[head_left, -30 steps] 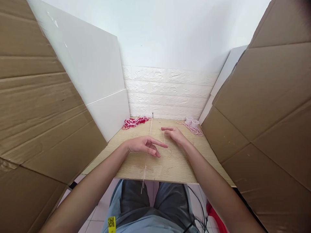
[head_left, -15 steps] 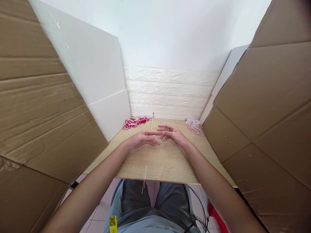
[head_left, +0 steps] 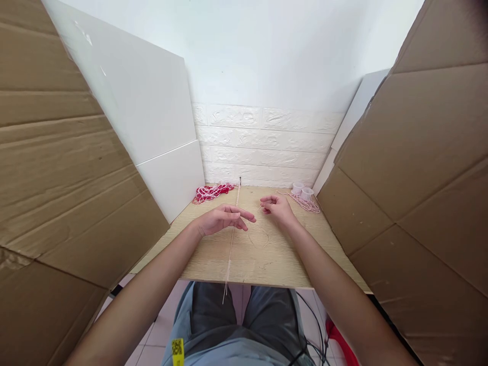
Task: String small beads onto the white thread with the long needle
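Pale cord ran down the wooden tabletop from a small dark fixing at the foot of the brick-patterned wall, passed beneath the left hand and hung over the near edge in loose ends. To its right, a thin thread lay in a rounded loop on the wood, between the hands and partly below them.

The left hand hovered across the cord with its fingers extended and somewhat apart, their tips pointing toward the loop. The right hand was apart from it, beyond the loop's right side, with fingers curled and thumb drawn close to them; whether those fingertips were clamped on the thread could not be told.

At the far left of the tabletop lay a tangled pile of red and pink-white cord. At the far right, two small translucent cups stood beside a bundle of pink-white cord. Brown cardboard panels flanked both sides.

A yellow tag on the person's light blue clothing bore a black square code, with dark marks below it too small to read. No brand name was legible.
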`<state>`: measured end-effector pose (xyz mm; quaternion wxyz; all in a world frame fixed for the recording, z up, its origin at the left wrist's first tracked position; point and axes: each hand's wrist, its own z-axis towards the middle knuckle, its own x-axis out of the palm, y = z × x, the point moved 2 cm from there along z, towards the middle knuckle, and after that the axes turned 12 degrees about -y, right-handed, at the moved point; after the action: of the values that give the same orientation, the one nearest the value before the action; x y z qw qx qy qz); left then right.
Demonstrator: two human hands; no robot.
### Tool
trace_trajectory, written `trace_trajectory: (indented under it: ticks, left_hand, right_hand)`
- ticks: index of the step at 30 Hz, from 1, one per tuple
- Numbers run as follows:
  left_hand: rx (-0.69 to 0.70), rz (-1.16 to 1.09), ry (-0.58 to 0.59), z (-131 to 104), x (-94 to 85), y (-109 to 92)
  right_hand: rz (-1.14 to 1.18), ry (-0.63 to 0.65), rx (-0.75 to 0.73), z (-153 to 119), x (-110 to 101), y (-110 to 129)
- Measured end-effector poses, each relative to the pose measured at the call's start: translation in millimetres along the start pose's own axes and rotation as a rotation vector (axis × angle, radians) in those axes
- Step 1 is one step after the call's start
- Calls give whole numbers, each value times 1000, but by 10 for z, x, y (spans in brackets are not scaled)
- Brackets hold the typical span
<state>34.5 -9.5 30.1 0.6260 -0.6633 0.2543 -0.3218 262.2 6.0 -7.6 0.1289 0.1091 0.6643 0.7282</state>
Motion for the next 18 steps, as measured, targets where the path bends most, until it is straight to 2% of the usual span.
trace_trajectory:
  ticks: [4,9,11,15,18]
  left_hand:
    - [15,5,2,0,-11,6]
    - [3,-23,-59,5,-34,3]
    - [-2,-45,-102,11,-41,0]
    - [9,-79,-161,29,-58,4]
    - [1,-102,-195,44,-79,21]
  right_hand:
    - [-128,-123,-4,86,-63,-105]
    - [-224,-118,-102,21,-58,-9]
    - [-155,-15,-113,-63,-19,84]
    - [17,350,-27,-243,82,219]
    - [76,470,-20,-303,112,248]
